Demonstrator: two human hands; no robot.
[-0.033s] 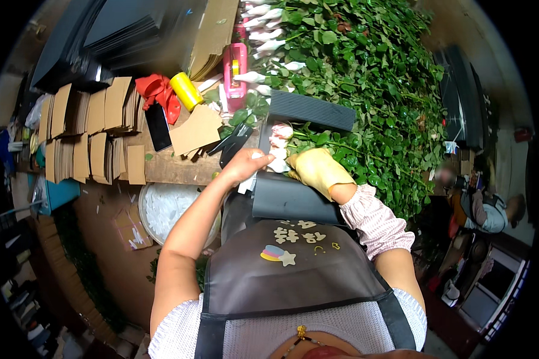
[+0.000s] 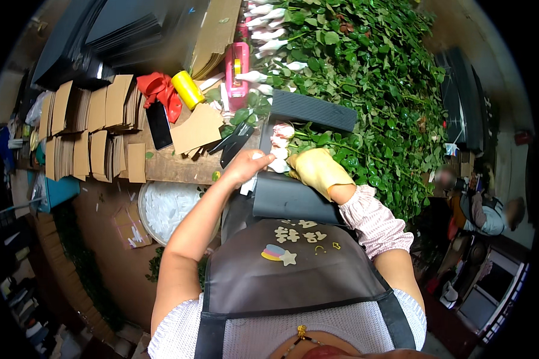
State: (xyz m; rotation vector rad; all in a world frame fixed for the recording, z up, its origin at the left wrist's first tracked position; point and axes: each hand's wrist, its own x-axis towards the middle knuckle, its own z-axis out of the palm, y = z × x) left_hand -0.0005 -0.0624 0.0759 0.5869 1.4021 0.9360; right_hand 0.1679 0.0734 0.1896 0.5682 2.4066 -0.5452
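Several pale pink and white rose heads (image 2: 281,136) lie in a row on dark grey corrugated board, their leafy stems running right. My bare left hand (image 2: 245,167) is closed at the near end of this row, its thumb pressed on a white rose head (image 2: 276,165); its lower fingers are partly hidden. Across from it, my right hand (image 2: 317,170), in a yellow glove, curls over the stem side of the same rose, fingertips against it. One board flap (image 2: 314,110) stands beyond the roses, and a smooth dark flap (image 2: 296,197) slopes toward my apron.
Rose stems and leaves (image 2: 365,78) pile along the right, with white-wrapped heads (image 2: 263,24) at their left. Left lie black scissors (image 2: 233,143), cardboard pieces (image 2: 196,128), a phone (image 2: 158,125), a yellow roll (image 2: 187,90) and a pink tape dispenser (image 2: 237,90). A white tub (image 2: 170,209) stands below.
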